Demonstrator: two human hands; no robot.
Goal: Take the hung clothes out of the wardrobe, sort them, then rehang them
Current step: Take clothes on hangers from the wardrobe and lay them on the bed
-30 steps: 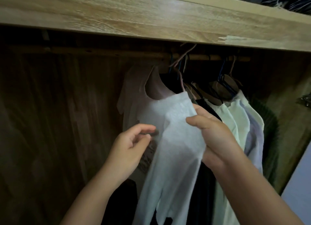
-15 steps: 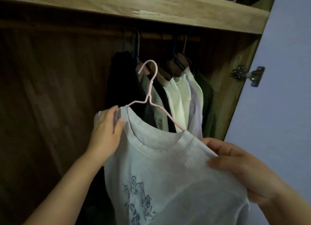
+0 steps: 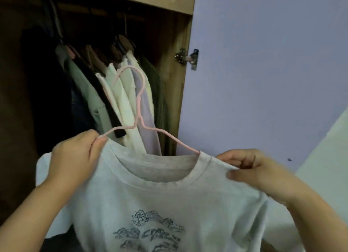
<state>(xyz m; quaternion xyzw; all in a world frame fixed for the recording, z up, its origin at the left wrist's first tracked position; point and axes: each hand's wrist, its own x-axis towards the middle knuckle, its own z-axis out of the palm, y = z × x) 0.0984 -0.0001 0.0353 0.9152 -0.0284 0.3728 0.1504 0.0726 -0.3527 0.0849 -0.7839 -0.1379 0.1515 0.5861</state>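
A light grey T-shirt (image 3: 169, 200) with a dark printed drawing on its chest hangs on a thin pink hanger (image 3: 139, 108), held out in front of the wardrobe. My left hand (image 3: 75, 159) grips the shirt's left shoulder and pinches the hanger's arm there. My right hand (image 3: 250, 168) grips the shirt's right shoulder. The hanger's hook is free of the rail. Several garments (image 3: 120, 93), cream, green, black and lilac, still hang inside on the rail.
The wooden wardrobe (image 3: 180, 93) stands open at left, dark inside. Its lilac door (image 3: 263, 72) swings out to the right, with a metal hinge (image 3: 186, 57) on its edge. A pale surface (image 3: 331, 167) shows at the lower right.
The shirt on its hanger has come off the rail and out of the wardrobe toward me. My hands now hold both shoulders, and the view has swung right toward the door.
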